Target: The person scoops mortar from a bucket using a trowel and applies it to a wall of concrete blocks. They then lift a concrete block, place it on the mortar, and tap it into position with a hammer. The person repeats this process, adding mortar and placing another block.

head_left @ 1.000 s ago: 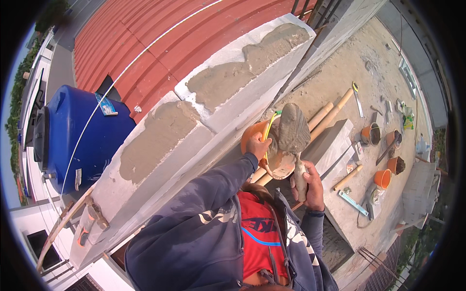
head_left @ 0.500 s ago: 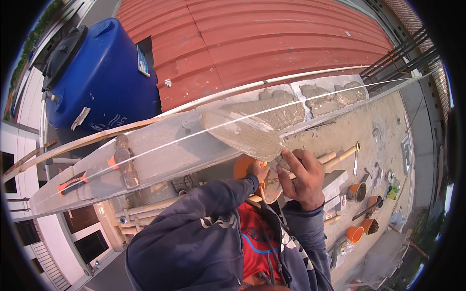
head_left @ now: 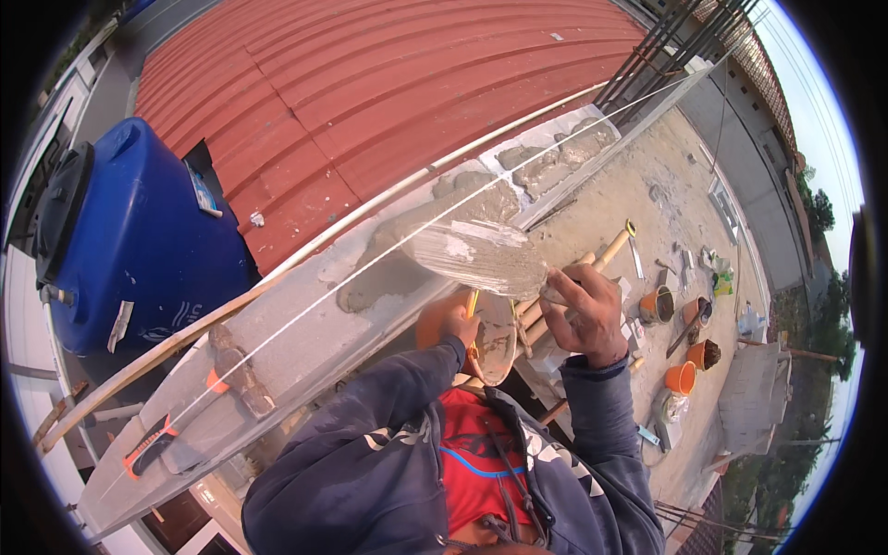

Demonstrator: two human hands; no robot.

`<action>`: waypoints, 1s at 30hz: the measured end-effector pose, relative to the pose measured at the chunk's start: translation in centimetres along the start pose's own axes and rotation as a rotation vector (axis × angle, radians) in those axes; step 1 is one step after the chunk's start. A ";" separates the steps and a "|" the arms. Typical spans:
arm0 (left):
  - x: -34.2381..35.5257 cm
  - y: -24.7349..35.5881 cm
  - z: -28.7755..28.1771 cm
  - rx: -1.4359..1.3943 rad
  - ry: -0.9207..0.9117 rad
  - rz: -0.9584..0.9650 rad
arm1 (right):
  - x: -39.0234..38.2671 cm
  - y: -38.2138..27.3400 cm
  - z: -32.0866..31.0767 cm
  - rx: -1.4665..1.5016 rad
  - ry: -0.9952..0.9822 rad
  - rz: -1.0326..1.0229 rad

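Note:
My right hand (head_left: 590,313) is closed round the handle of a trowel (head_left: 476,257). Its broad blade, smeared with wet grey mortar, hangs at the near edge of a block wall top, beside a taut white string (head_left: 319,300). Wet mortar (head_left: 384,245) lies spread along the wall top (head_left: 301,324), partly hidden by the blade. With closed fingers, my left hand (head_left: 460,327) grips an orange bucket (head_left: 435,319) at its rim and yellow handle, just below the blade. The bucket is tilted, its inside coated with mortar.
A hammer (head_left: 239,370) and an orange-and-black handled tool (head_left: 148,448) lie on the wall's left part. Beyond stand a blue water tank (head_left: 153,245) and a red metal roof (head_left: 370,92). Steel bars (head_left: 647,60) rise at the far end. Several buckets, including an orange one (head_left: 681,377), stand lower right.
The view has turned, shifting the wall and tank left and lower. The trowel has drawn back from over the wall, and mortar now shows left of the blade. Both hands keep their grips.

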State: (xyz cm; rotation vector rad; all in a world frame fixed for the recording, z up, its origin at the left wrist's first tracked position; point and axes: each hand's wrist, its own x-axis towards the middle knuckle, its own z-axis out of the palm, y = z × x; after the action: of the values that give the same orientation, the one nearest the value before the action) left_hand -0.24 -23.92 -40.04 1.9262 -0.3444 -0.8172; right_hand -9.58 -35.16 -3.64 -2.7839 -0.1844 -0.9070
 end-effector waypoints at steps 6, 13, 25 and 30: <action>0.7 0.0 1.4 -0.158 0.015 0.073 | -3.0 9.1 1.8 -0.284 0.160 0.366; 2.3 -0.6 1.9 -0.070 0.004 0.055 | -3.1 18.9 3.1 -0.348 0.139 0.426; 2.8 2.0 2.9 0.000 -0.062 -0.074 | -14.7 33.5 -4.5 -0.420 0.146 0.585; 5.1 -0.7 4.8 0.034 -0.045 -0.035 | -9.4 32.2 -0.9 -0.290 0.344 0.513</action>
State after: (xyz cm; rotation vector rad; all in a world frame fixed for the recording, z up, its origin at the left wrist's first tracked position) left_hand 0.15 -29.69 -44.05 1.9527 -0.3549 -0.8840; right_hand -11.75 -67.10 -13.55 -2.6415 0.7295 -1.3136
